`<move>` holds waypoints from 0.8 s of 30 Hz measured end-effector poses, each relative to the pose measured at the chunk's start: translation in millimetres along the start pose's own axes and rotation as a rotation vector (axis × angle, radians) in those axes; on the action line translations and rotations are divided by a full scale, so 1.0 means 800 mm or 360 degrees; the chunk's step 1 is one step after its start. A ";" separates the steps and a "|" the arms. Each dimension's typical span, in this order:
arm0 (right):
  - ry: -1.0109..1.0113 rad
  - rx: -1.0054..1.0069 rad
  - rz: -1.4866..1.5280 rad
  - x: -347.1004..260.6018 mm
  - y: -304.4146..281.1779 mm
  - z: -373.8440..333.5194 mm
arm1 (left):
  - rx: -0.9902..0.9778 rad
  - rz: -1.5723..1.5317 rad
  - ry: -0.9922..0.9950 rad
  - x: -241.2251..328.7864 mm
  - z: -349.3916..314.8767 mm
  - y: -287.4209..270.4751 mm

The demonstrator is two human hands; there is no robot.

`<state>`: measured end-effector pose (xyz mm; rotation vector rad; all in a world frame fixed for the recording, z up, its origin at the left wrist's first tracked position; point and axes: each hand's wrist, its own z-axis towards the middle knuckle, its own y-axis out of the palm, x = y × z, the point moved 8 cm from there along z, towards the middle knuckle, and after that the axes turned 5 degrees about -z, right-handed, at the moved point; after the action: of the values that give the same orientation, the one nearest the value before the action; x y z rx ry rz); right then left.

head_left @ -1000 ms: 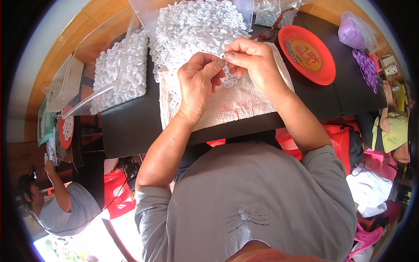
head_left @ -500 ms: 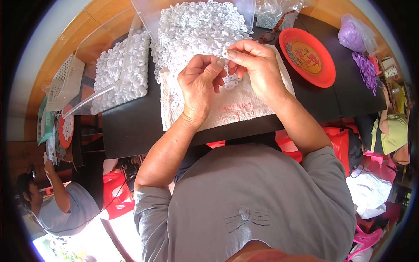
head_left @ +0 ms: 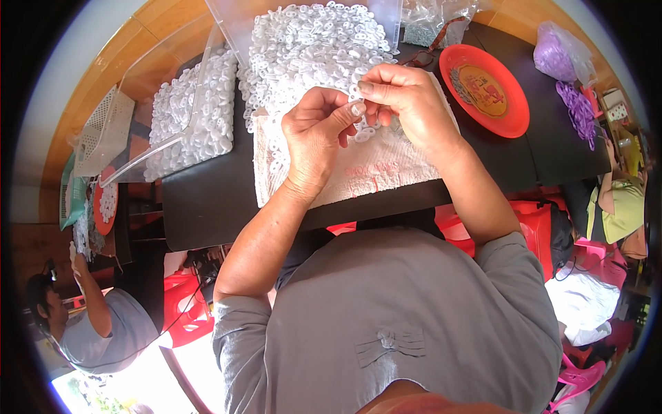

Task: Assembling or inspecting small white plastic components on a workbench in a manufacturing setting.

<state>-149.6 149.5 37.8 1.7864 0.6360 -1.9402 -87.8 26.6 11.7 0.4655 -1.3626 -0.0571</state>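
My left hand (head_left: 314, 131) is closed, its thumb and index finger pinching what looks like a small white plastic piece (head_left: 355, 98). Just to the right, my right hand (head_left: 416, 109) has thumb and fingers drawn together close to the left fingertips. What the right fingers hold is too small to make out. Both hands are above a white towel (head_left: 331, 186) on the dark table. Beyond them a large heap of white oval pieces with holes (head_left: 317, 41) spills from a clear plastic bin (head_left: 234, 34) onto the towel, with several loose pieces beneath the fingers.
A second clear bin (head_left: 165, 141) holds more white pieces at left. At right are a red plate (head_left: 514, 114) with small metallic bits, a purple bag (head_left: 555, 52) and purple strands (head_left: 578, 114). A clear bag (head_left: 434, 31) lies behind. Another person (head_left: 103, 324) works at far left.
My left thumb has shifted slightly right and down. The right hand has moved a little right and down, its fingertips now slightly lower. The heap looks the same.
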 end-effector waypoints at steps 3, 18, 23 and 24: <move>-0.0009 -0.0032 0.0036 0.003 -0.004 0.002 | -0.0026 0.0021 0.0053 0.002 0.000 0.003; 0.0201 -0.0269 0.0117 0.002 0.006 -0.003 | -0.0245 0.0153 0.0337 0.023 -0.009 0.017; 0.0169 -0.0267 0.0126 0.002 0.010 -0.004 | -0.0187 0.0132 0.0334 0.021 -0.010 0.013; 0.0161 -0.0240 0.0137 0.003 0.010 -0.003 | -0.0184 0.0170 0.0348 0.022 -0.010 0.012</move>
<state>-142.9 144.3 34.9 1.7958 0.7076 -1.7077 -78.3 32.5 30.3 0.2920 -1.1606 0.0030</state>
